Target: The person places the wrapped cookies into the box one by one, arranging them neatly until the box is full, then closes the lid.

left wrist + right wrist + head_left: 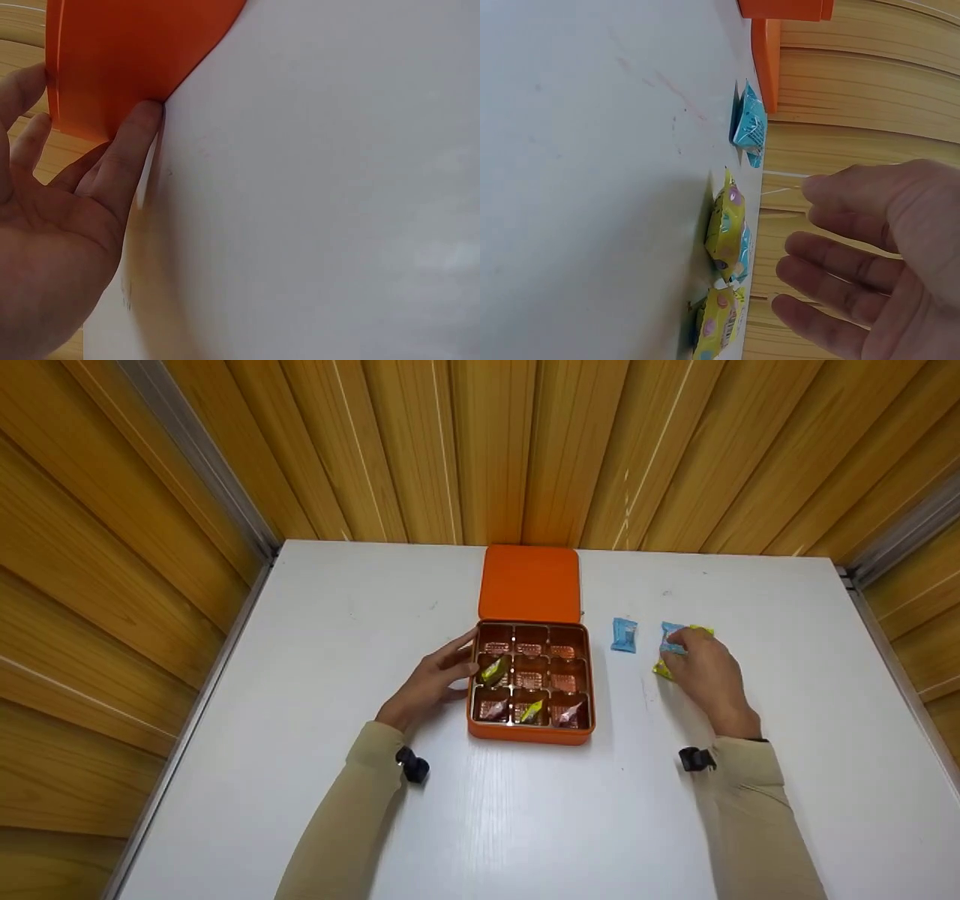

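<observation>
An orange tin box (531, 733) lies with its lid (529, 583) folded back. Its compartments hold a green-wrapped candy (493, 670) at the middle left and, in the front row, a yellow one (532, 711) between two pinkish ones. My left hand (429, 687) rests against the box's left side, fairly straight fingers touching the orange wall (112, 67) in the left wrist view. Over a group of wrapped candies hovers my right hand (705, 675), thumb and fingers apart with nothing between them. In the right wrist view, yellow candies (726, 229) lie on the table beside the fingertips.
A blue-wrapped candy (624, 635) lies alone between the box and the group. Another blue one (670, 631) is partly covered by my right hand. The white table (495, 817) meets a wood-patterned wall (420, 450) behind the lid.
</observation>
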A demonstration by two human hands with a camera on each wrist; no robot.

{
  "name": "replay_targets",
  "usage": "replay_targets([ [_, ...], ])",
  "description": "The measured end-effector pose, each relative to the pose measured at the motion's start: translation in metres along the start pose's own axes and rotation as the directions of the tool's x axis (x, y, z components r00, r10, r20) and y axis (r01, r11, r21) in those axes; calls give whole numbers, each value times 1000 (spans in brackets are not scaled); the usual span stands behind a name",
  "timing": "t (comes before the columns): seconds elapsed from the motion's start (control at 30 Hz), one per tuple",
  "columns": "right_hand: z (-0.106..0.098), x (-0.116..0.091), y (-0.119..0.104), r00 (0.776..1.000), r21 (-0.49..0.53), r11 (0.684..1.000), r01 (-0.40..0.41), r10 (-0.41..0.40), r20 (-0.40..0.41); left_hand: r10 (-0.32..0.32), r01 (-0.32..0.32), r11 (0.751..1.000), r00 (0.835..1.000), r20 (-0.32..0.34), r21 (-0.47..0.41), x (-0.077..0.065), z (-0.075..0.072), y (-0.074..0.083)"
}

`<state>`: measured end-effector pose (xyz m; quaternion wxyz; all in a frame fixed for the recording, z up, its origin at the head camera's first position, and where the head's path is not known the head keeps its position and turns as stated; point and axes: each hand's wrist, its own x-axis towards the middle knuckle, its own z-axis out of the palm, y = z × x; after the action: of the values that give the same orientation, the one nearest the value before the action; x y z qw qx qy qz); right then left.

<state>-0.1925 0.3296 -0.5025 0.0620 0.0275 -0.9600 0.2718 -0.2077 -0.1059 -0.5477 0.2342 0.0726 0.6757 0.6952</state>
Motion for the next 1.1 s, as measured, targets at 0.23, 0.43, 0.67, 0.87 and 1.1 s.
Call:
replay_targets([
  [0.23, 5, -2, 2, 998, -4, 998, -61, 61, 23, -1, 1, 1000, 1000, 1, -15, 1, -1, -1],
  [0.43, 9, -3, 1, 993, -16, 994, -110, 111, 38, -3, 3, 1000, 1000, 1, -11, 0, 0, 0],
  [0.67, 14, -5, 2, 993, -13, 994, -104, 105, 52, -1, 1, 1000, 1000, 3, -5, 0, 0, 0],
  [0.87, 18, -5, 3, 993, -12, 996, -93, 94, 72, 3, -3, 1000, 1000, 9, 17, 1, -1, 0],
  [1.1, 18, -6, 1, 980, 6, 994, -113, 111, 164, -3, 3, 1000, 1000, -2, 30, 1, -1, 0],
])
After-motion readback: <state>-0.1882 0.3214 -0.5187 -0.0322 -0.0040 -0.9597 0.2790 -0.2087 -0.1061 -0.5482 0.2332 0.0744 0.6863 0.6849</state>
